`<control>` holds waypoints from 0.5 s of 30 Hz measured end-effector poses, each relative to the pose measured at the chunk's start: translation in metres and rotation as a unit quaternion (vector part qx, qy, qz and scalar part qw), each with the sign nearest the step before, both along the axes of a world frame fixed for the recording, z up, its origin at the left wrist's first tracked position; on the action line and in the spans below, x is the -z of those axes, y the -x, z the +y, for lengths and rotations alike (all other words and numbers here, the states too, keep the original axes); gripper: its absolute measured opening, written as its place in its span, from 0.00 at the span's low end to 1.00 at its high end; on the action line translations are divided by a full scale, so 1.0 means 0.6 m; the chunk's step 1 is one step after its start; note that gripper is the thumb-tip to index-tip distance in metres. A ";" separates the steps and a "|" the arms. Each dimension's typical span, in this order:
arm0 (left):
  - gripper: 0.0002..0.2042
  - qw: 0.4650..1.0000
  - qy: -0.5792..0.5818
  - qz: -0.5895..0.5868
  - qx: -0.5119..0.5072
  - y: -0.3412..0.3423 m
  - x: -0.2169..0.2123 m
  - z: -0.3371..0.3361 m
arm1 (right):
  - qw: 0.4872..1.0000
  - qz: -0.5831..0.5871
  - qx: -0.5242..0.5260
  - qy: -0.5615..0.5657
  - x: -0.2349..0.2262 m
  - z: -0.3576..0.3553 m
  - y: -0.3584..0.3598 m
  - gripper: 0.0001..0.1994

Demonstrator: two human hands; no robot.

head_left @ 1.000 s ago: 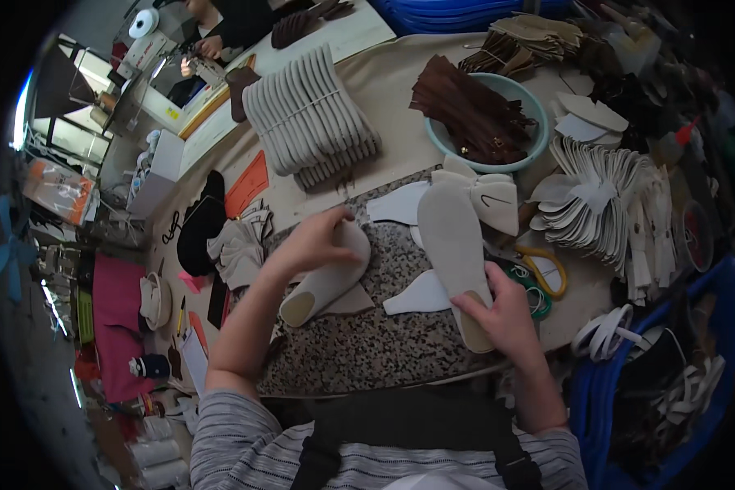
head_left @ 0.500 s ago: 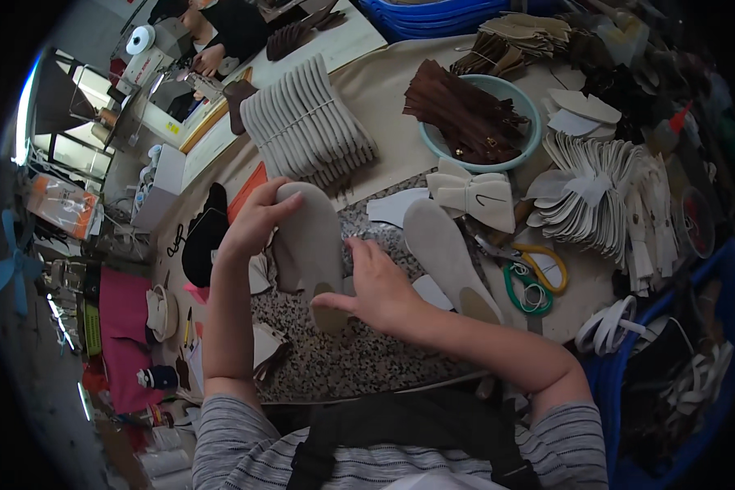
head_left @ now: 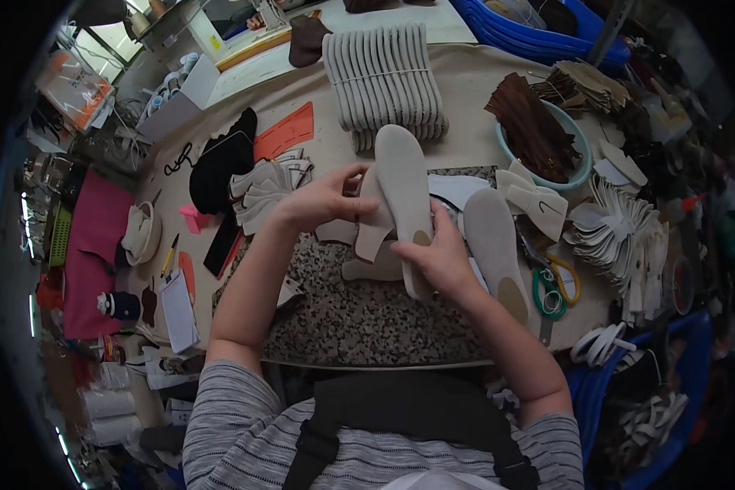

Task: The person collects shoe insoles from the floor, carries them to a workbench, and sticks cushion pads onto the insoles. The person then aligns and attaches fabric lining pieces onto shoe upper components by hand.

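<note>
My left hand (head_left: 328, 200) is closed, its thumb lying across a pale leather shoe piece (head_left: 374, 233) just left of a light grey insole (head_left: 403, 167). Gripped near its tan heel patch, the insole stands almost upright in my right hand (head_left: 447, 257), thumb in front and fingers along its right edge. Its lower left edge overlaps the leather piece. A second grey insole (head_left: 492, 237) lies right of my right hand. Below my hands, another pale cut piece (head_left: 371, 270) rests on the speckled stone slab (head_left: 343, 327).
A tied row of grey insoles (head_left: 381, 77) stands ahead. At right are a light-blue basin (head_left: 581, 167) of brown leather strips, scissors (head_left: 551, 282) with green and yellow handles, and fanned pale pieces (head_left: 612, 224). Left lie more pale pieces (head_left: 265, 192) and black material (head_left: 220, 167).
My left hand has left the insole's top and now grips the pale leather piece. My right hand has closed around the insole's lower part. The view has shifted; most of the co-worker is out of sight.
</note>
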State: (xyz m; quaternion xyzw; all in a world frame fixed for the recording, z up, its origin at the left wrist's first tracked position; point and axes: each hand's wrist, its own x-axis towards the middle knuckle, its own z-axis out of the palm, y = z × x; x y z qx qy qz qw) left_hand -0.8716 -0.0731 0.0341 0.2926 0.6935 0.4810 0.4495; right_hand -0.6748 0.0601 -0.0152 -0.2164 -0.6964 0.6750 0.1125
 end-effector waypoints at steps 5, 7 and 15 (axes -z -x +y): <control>0.22 0.997 -0.044 -0.011 0.064 -0.001 0.019 -0.052 | 0.982 0.073 0.075 0.157 -0.042 0.044 -0.038 0.40; 0.23 0.987 -0.011 0.017 0.159 0.006 0.025 -0.069 | 0.966 0.160 0.099 0.175 -0.071 0.084 -0.061 0.36; 0.20 0.889 -0.022 0.438 0.132 -0.014 0.047 -0.042 | 0.997 0.018 0.059 0.042 -0.076 0.102 -0.060 0.36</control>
